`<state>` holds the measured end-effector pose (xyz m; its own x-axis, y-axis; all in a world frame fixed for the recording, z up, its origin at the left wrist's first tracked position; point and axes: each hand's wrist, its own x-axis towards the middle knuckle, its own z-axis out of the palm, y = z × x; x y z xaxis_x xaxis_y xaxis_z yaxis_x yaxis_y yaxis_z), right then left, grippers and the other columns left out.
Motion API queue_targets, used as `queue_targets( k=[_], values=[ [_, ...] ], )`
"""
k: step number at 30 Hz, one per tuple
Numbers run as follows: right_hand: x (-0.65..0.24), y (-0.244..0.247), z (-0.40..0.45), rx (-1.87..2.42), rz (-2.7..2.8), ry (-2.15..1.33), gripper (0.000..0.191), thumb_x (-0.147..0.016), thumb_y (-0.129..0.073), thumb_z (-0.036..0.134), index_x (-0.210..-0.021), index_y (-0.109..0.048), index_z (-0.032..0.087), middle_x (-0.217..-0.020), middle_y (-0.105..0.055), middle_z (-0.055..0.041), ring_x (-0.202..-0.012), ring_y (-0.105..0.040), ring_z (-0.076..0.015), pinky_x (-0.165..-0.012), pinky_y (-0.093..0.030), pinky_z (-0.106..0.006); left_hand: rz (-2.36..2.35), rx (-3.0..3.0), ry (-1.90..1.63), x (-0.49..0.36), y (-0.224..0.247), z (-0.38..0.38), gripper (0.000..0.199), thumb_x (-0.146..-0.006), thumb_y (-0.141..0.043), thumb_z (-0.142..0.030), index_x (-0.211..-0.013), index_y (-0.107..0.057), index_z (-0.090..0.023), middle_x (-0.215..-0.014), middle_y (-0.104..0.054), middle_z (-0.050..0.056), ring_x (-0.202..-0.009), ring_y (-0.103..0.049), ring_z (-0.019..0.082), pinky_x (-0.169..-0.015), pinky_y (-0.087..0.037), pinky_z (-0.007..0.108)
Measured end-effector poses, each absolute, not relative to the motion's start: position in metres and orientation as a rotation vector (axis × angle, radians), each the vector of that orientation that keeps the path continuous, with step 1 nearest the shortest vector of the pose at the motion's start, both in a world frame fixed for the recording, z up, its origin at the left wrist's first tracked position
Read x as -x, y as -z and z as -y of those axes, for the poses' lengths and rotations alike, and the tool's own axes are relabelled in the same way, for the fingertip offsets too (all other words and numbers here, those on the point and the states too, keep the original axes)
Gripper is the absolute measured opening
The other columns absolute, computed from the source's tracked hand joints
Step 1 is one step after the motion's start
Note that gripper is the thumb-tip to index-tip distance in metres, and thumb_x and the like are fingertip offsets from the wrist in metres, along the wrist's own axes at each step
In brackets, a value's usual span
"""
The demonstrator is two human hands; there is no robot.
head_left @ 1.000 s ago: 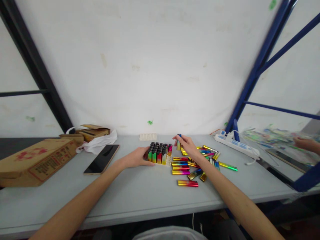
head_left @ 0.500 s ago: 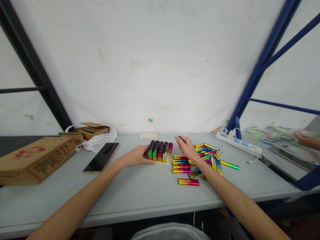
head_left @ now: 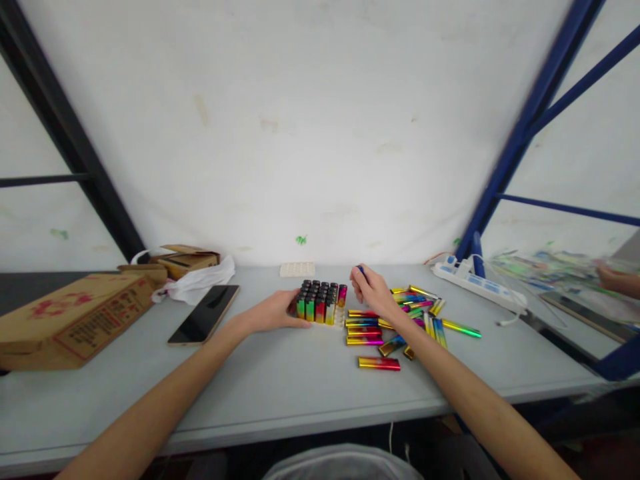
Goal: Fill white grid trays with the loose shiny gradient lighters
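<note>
My left hand (head_left: 277,312) is closed on the left end of a white tray (head_left: 339,320), thumb along its front and fingers round the side. Upright lighters (head_left: 315,305) with black tops and shiny coloured bodies stand in rows in the tray; one pink-and-yellow lighter (head_left: 342,295) stands at the back of the right-hand row. My right hand (head_left: 371,291) is raised just right of the tray, its fingers wrapped round a lighter (head_left: 361,269) whose dark blue end pokes out at the top. Under and beside my right forearm lies a loose pile of metallic lighters (head_left: 364,331).
A second white tray (head_left: 297,269) lies near the wall. On the left are a phone (head_left: 204,315), a white plastic bag (head_left: 200,285) and cardboard boxes (head_left: 80,317). A power strip (head_left: 475,287) is at right. Beyond the blue frame shows another person's hand (head_left: 617,277).
My right hand has turned slightly, and the lighter in it points more upright. The left hand and tray hold their place; the whole view has shifted a little.
</note>
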<state>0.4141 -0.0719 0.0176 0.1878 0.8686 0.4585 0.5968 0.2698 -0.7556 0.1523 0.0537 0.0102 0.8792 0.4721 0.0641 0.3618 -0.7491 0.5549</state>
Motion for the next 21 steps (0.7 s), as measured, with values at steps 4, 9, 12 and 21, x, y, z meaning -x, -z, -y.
queue_targets(
  k=[4,9,12,21],
  values=[
    [-0.412,-0.032,0.081,1.394,1.713,-0.076,0.046,-0.106,-0.032,0.054,-0.084,-0.056,0.021,-0.08,-0.063,-0.0037,-0.079,-0.059,-0.0177,-0.078,-0.043,-0.03,-0.588,-2.494,-0.274,-0.152,-0.011,-0.053,0.066,-0.075,-0.078,-0.06,-0.123,-0.062,-0.018,-0.106,-0.075,0.005,-0.087,-0.066,0.025,-0.074,-0.05,0.031],
    [-0.413,-0.036,0.084,1.494,1.856,-0.042,0.045,-0.105,-0.039,0.054,-0.082,-0.059,0.021,-0.066,-0.055,0.0012,-0.061,-0.046,-0.015,-0.065,-0.036,-0.028,-0.584,-2.49,-0.281,-0.152,-0.011,-0.053,0.066,-0.075,-0.077,-0.06,-0.123,-0.062,-0.018,-0.106,-0.075,0.005,-0.087,-0.067,0.025,-0.074,-0.05,0.031],
    [-0.416,-0.032,0.083,1.492,1.893,-0.065,0.042,-0.102,-0.047,0.055,-0.081,-0.061,0.021,-0.063,-0.056,0.0014,-0.058,-0.043,-0.0145,-0.062,-0.034,-0.028,-0.603,-2.486,-0.277,-0.152,-0.011,-0.053,0.067,-0.074,-0.078,-0.061,-0.123,-0.061,-0.019,-0.105,-0.075,0.005,-0.086,-0.067,0.025,-0.072,-0.05,0.031],
    [-0.42,-0.026,0.083,1.456,2.007,-0.222,0.027,-0.096,-0.063,0.046,-0.107,-0.062,0.021,-0.071,-0.065,0.0015,-0.062,-0.058,-0.0152,-0.061,-0.041,-0.026,-0.637,-2.515,-0.276,-0.152,-0.011,-0.052,0.068,-0.073,-0.076,-0.063,-0.121,-0.062,-0.018,-0.102,-0.074,0.006,-0.084,-0.065,0.025,-0.07,-0.049,0.031]
  ],
)
